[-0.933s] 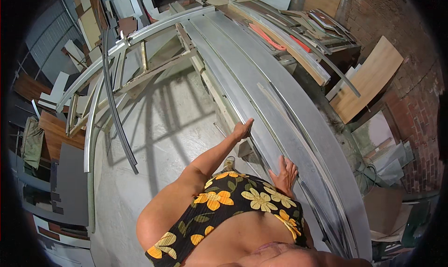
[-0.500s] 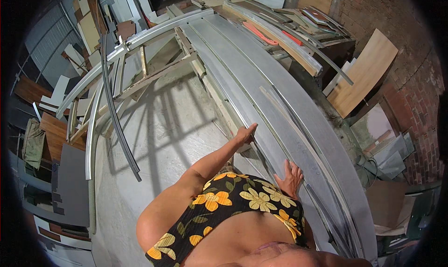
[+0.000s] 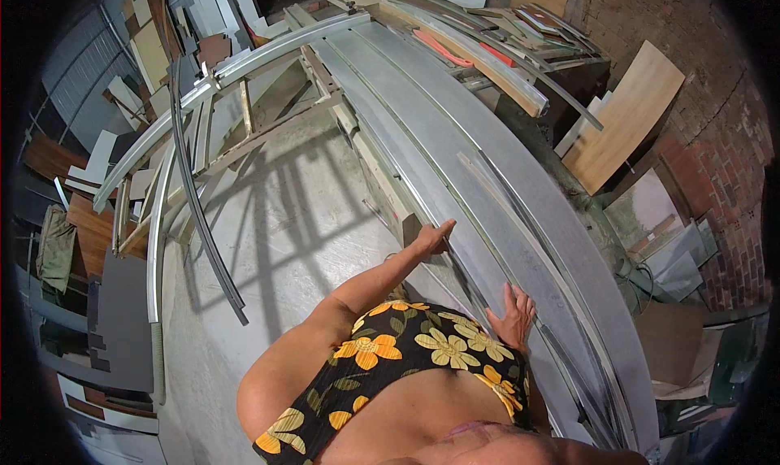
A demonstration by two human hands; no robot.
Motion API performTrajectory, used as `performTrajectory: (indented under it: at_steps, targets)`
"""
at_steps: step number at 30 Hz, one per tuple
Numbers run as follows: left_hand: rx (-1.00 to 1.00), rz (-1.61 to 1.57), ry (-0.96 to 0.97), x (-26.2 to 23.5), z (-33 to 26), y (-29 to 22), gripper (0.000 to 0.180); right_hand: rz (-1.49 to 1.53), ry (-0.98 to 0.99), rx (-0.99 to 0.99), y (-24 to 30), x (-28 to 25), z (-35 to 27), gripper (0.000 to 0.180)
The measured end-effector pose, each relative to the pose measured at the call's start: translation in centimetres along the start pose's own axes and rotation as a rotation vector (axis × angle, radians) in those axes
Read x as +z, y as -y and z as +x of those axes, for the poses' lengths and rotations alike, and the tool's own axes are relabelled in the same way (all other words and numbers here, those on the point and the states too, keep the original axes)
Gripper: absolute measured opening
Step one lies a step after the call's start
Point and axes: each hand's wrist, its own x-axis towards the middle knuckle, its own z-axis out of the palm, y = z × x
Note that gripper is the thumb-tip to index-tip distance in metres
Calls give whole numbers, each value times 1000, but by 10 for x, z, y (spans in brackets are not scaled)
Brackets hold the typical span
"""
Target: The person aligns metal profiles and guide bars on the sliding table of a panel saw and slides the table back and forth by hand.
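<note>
The long grey metal panel runs from the far end of the workspace to beside the person's torso, and every place here is told from it. The left hand is at its left edge, thumb on top; whether the other fingers close beneath is hidden. The right hand lies nearer the torso on its face, palm down, fingers slightly spread, gripping nothing visible. Bare skin along that edge could be cut if the panel slid, since neither hand appears gloved. The loose dark metal strips on its near part could slip off or catch the right hand if it tilted, as nothing visible ties them down. Left fingers might be pinched against the timber beam under its left side. Left of the panel, the support frame and a dark channel jutting over the concrete floor hamper stepping sideways; right of it, a plastic-wrapped beam and a leaning wooden board limit room.
</note>
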Motion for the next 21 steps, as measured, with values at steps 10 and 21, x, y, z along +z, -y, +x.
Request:
performTrajectory:
  at_steps: [10,21]
  targets:
    - [-90,-4,166,17,-7,25,74,17,-29,19,-26,-3,-31,81]
    - [-205,24,274,33,-40,32,71,45,33,112,-44,-4,-68,81]
